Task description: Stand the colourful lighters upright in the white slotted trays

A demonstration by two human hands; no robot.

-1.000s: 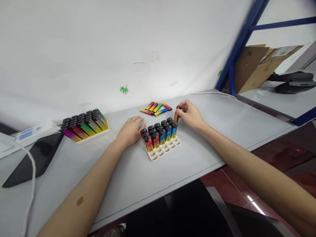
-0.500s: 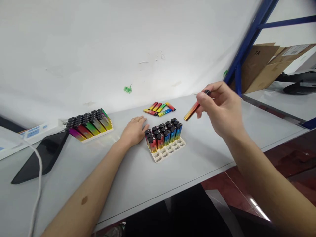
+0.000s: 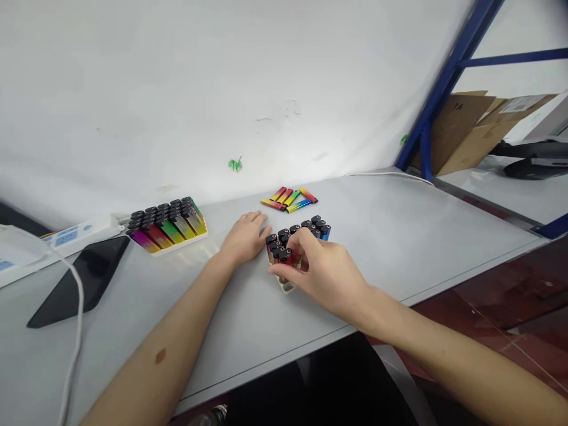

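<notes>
My right hand (image 3: 326,269) is at the front left of a white tray (image 3: 287,288), its thumb and fingers closed round a red lighter (image 3: 286,257) that stands upright there. The hand hides much of the tray. Several upright lighters with black tops (image 3: 294,228) fill the back and left of it. My left hand (image 3: 247,236) lies on the table just left of the tray, fingers apart, holding nothing. Behind the tray several loose lighters (image 3: 298,206) in red, yellow, green and blue lie flat.
On the left stands a second tray (image 3: 180,244) packed with lighters. Near it are a black tablet (image 3: 82,281), a white power strip (image 3: 71,235) and a white cable (image 3: 80,313). At the right are a blue frame (image 3: 426,142) and cardboard boxes (image 3: 470,136).
My right hand has moved left and down to the near tray, taking the red lighter from the air into an upright position there. My left hand has stayed on the table.
</notes>
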